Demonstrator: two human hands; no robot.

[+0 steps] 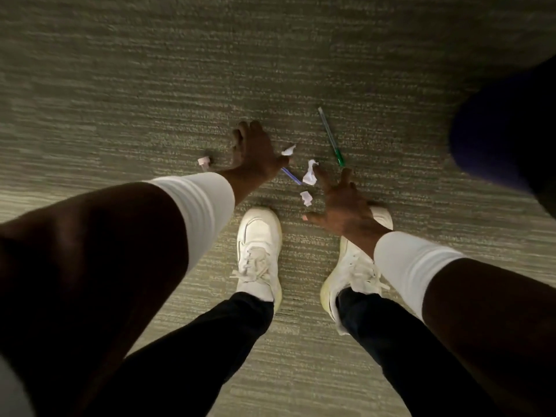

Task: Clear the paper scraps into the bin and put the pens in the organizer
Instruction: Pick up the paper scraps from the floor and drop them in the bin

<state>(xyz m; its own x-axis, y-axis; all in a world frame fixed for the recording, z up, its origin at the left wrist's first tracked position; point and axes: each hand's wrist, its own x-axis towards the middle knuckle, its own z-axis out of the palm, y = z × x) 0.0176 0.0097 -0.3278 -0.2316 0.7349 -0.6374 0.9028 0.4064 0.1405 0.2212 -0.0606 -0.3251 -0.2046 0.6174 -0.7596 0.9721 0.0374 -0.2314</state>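
My fingers (323,179) on the right hand (343,206) are spread open and hold nothing — they hang just over the scraps. My left hand (255,152) is low over the carpet (120,100), and a scrap (288,150) sits by its thumb, pinched or only touching, I cannot tell.

Two more scraps (310,176) lie on the carpet between my hands. They look light and soft, so I think a gentle pinch anywhere will lift them, and they may squash. A blue pen (291,176) lies half under my left hand. A green pen (331,136) lies just past the scraps. Pens are stiff and smooth — best held around the middle.

A small pink thing (205,162) is blurry. A dark shape (505,136) is cut off at the edge. I see no bin and no organizer.
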